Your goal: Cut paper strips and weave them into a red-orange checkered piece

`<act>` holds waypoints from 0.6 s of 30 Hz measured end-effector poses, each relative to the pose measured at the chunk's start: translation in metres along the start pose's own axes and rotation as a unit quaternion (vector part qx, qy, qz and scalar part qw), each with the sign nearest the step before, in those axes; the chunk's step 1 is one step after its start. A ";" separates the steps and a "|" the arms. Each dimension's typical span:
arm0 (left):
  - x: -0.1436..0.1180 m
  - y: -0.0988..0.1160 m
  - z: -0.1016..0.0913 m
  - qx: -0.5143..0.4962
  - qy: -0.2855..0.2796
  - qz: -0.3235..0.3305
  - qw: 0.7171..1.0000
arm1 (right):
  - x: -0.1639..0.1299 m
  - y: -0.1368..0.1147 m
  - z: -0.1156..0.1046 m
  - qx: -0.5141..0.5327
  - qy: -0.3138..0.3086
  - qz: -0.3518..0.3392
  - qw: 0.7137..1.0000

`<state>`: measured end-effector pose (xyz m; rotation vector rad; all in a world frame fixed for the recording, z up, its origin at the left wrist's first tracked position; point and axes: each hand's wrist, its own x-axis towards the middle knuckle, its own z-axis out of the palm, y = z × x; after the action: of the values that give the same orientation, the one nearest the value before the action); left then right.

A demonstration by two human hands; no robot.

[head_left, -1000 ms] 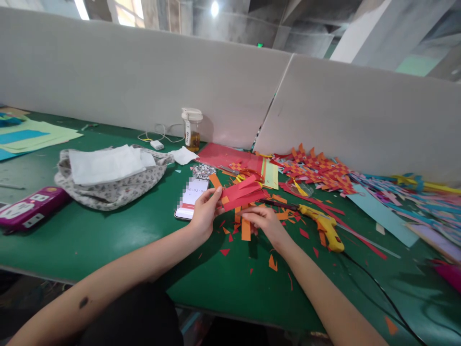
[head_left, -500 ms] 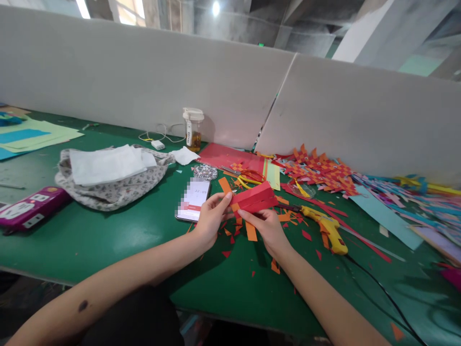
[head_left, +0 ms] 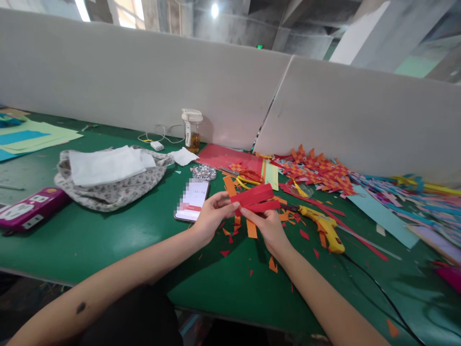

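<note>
The smooth green tabletop [head_left: 201, 283] carries small red and orange paper scraps [head_left: 273, 265]. Above it, the left hand [head_left: 212, 217] and right hand [head_left: 272, 230], thumbs close together, pinch the near left end of flat red paper strips [head_left: 255, 194]; an orange paper strip [head_left: 229, 187] projects beside the left fingers. A yellow glue gun [head_left: 327, 231] lies right, a lit smartphone [head_left: 197, 192] left. At the rear, a clear jar with white lid [head_left: 192, 129] stands before a plain grey partition [head_left: 144, 77]. Beyond: a pale sloping pillar [head_left: 362, 33] and bright ceiling lamp [head_left: 215, 10].
</note>
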<state>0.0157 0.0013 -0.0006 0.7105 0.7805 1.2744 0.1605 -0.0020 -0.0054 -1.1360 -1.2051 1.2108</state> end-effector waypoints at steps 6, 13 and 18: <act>0.004 -0.003 -0.005 0.009 -0.023 0.030 0.999 | 0.002 0.000 -0.003 -0.021 -0.012 0.004 1.000; 0.014 0.015 -0.008 -0.028 0.046 0.089 0.995 | 0.007 -0.011 -0.014 -0.041 -0.009 -0.015 0.999; 0.015 0.040 -0.011 -0.018 0.034 0.161 0.986 | -0.021 -0.034 0.003 0.024 -0.286 0.029 0.957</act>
<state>-0.0138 0.0233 0.0248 0.7888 0.7160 1.6073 0.1591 -0.0242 0.0274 -0.8059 -1.5638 1.6733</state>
